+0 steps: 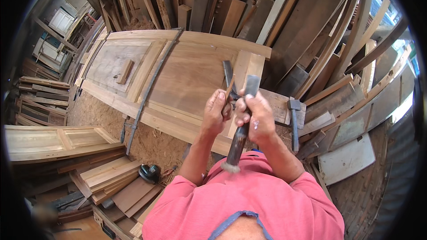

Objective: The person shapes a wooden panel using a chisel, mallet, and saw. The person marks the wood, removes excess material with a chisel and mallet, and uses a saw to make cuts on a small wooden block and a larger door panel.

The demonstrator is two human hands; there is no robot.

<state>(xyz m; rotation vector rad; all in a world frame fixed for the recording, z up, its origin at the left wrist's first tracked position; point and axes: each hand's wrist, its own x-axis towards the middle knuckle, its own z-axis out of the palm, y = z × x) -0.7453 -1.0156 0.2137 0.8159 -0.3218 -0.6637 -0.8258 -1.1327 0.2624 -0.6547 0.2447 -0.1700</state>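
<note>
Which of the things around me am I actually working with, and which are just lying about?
In hand:
- chisel, held in the right hand
- small wooden strip, pinched by the left hand
- panelled door under both hands

Lying about:
- hammer on the door's right end
- long bar clamp
- power tool on the sawdust
- stacked planks

Door panel [178, 75] lying flat ahead, long bar clamp [151, 84] across it on the left side. Small wood block [126, 72] on panel, left of clamp. Hammer [294, 122] on bench right of both hands. Stacked boards [115, 182] at lower left, power tool [150, 173] just right of them. Planks [267, 9] leaning behind panel.
</note>
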